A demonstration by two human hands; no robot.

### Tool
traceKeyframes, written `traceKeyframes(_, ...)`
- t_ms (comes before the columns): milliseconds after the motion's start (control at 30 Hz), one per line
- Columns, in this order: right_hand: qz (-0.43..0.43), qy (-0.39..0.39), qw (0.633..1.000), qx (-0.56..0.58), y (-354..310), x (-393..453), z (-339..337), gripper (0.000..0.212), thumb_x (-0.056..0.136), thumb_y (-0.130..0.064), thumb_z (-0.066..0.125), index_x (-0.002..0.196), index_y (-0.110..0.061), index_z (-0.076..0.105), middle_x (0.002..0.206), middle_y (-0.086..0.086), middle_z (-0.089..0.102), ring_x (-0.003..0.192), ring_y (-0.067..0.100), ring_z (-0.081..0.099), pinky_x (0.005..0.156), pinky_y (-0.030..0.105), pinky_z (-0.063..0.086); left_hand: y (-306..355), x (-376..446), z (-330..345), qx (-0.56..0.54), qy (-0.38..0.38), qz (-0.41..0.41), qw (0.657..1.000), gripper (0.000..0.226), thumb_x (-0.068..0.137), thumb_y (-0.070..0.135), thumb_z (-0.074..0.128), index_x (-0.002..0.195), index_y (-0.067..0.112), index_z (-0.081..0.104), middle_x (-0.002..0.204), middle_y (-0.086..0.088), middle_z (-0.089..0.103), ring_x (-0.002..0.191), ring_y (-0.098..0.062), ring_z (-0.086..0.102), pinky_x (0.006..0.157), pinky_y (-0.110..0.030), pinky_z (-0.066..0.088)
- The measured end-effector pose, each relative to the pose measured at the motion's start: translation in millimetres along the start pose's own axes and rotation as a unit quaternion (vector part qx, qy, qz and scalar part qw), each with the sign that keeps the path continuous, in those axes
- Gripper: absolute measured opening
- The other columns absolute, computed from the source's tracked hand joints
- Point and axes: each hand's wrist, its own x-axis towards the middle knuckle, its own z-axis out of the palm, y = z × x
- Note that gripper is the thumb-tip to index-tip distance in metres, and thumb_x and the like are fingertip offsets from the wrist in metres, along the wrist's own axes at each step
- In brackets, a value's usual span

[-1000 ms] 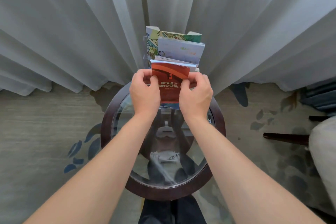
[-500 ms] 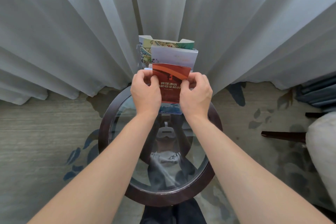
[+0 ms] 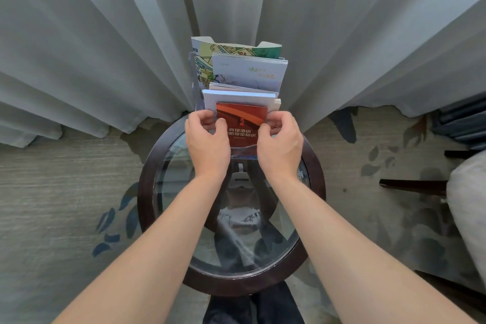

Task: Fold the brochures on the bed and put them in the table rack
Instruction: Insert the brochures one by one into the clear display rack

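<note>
grey curtain (image 3: 105, 47) behind glass table (image 3: 157, 166); both hands pinch red brochure (image 3: 243, 119) in rack (image 3: 194, 81).

Pale grey pleated curtains (image 3: 105, 47), floor-length. Beige carpet (image 3: 52, 179) with blue leaf motifs. Round glass tabletop (image 3: 263, 258), dark wooden rim.
</note>
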Motion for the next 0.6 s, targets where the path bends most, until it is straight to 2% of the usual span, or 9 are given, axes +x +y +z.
traceKeyframes(100, 0.020, 0.016, 1.000, 0.018, -0.4, -0.3, -2.2, 0.022, 0.086, -0.021, 0.059, 0.103, -0.034, 0.053, 0.095, -0.014, 0.060, 0.083, 0.006, 0.059, 0.077, 0.041, 0.054, 2.5, 1.3, -3.6, 0.000, 0.027, -0.001, 1.000, 0.023, 0.091, 0.018, 0.059, 0.109, 0.028, 0.048, 0.110, 0.004, 0.056, 0.096, -0.006, 0.057, 0.090, -0.034, 0.052)
traceKeyframes(233, 0.027, 0.024, 0.999, 0.024, -4.4, 1.7, -8.0, 0.041, 0.090, -0.026, 0.058, 0.129, -0.034, 0.047, 0.120, -0.015, 0.054, 0.110, 0.006, 0.054, 0.088, 0.037, 0.053, 8.0, 7.8, -11.3, 0.020, 0.017, 0.009, 1.000, 0.030, 0.096, 0.021, 0.057, 0.124, 0.028, 0.049, 0.120, 0.012, 0.047, 0.112, -0.004, 0.050, 0.093, -0.025, 0.045)
traceKeyframes(300, 0.029, 0.008, 0.999, 0.012, -4.6, 2.5, -7.6, 0.044, 0.093, -0.028, 0.056, 0.136, -0.030, 0.048, 0.128, -0.014, 0.052, 0.119, 0.006, 0.050, 0.095, 0.039, 0.051, 9.4, 7.8, -13.3, 0.033, -0.013, 0.016, 0.999, 0.029, 0.098, 0.021, 0.054, 0.126, 0.027, 0.054, 0.122, 0.013, 0.051, 0.115, -0.004, 0.051, 0.098, -0.029, 0.047)
traceKeyframes(400, 0.033, -0.023, 0.999, 0.001, -5.6, -2.3, -5.3, 0.042, 0.096, -0.033, 0.055, 0.137, -0.029, 0.050, 0.131, -0.014, 0.055, 0.120, 0.005, 0.051, 0.097, 0.043, 0.052, 9.8, 1.4, -12.9, 0.033, -0.043, 0.008, 0.998, 0.035, 0.099, 0.020, 0.052, 0.133, 0.027, 0.054, 0.128, 0.010, 0.059, 0.119, -0.007, 0.055, 0.104, -0.039, 0.049)
traceKeyframes(500, 0.044, -0.037, 0.998, 0.017, -8.0, -6.8, -4.2, 0.046, 0.096, -0.034, 0.054, 0.141, -0.032, 0.047, 0.136, -0.011, 0.057, 0.126, 0.010, 0.051, 0.103, 0.046, 0.050, 10.5, -3.6, -10.2, 0.040, -0.036, 0.007, 0.999, 0.040, 0.100, 0.020, 0.051, 0.140, 0.024, 0.051, 0.134, 0.005, 0.059, 0.124, -0.010, 0.054, 0.107, -0.040, 0.047)
traceKeyframes(600, 0.043, -0.028, 0.998, 0.022, -10.3, -6.9, -6.1, 0.045, 0.095, -0.033, 0.055, 0.139, -0.032, 0.047, 0.135, -0.011, 0.059, 0.126, 0.011, 0.052, 0.103, 0.046, 0.049, 11.0, -2.4, -11.8, 0.041, -0.034, 0.018, 0.998, 0.038, 0.100, 0.018, 0.050, 0.137, 0.023, 0.054, 0.130, 0.005, 0.061, 0.120, -0.010, 0.056, 0.104, -0.039, 0.049)
